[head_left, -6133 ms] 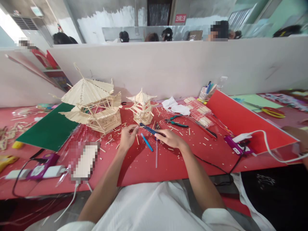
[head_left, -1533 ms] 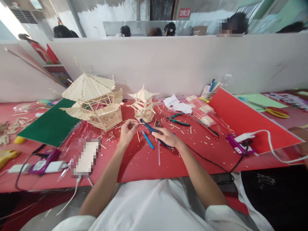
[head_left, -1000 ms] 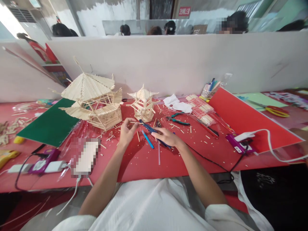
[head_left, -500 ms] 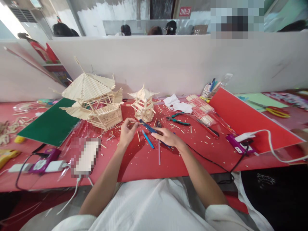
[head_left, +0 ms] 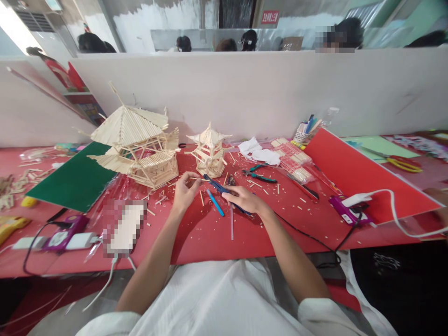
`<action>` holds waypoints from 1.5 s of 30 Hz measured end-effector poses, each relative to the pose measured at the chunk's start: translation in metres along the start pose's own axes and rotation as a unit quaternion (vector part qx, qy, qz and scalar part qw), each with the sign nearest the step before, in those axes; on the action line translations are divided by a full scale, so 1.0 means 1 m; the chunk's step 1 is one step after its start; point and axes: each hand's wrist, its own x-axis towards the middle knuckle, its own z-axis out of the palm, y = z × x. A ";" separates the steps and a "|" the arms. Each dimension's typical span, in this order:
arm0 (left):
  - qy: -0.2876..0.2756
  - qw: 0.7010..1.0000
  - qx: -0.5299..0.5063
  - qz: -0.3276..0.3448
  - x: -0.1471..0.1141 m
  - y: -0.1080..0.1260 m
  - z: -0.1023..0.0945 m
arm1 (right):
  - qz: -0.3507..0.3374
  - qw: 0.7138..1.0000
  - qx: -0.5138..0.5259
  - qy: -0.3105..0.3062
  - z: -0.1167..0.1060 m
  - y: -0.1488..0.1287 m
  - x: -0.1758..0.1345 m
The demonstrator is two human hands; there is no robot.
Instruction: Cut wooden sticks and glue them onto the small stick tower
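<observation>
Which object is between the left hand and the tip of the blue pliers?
A thin wooden stick, held by the left hand and reaching toward the blue pliers; the head view shows this.

stick (head_left: 202, 179) partly hidden, yellow object (head_left: 12, 226) cropped

A red sign (head_left: 270, 17) on the back wall (head_left: 297, 23) reads "卫生间请上三楼".

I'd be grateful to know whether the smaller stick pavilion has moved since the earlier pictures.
No; judged against the larger stick pavilion beside it, the smaller stick pavilion stands where it did.
</observation>
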 end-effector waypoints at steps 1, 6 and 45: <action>0.001 1.000 0.001 0.002 0.000 0.000 0.000 | 0.001 1.000 -0.001 0.000 0.000 0.000 0.000; 0.006 1.000 -0.007 -0.007 -0.001 -0.001 0.002 | -0.007 1.000 -0.010 0.008 0.000 0.000 0.000; 0.035 0.999 -0.037 -0.012 -0.001 -0.003 0.004 | -0.030 0.998 -0.050 0.019 0.003 0.001 0.002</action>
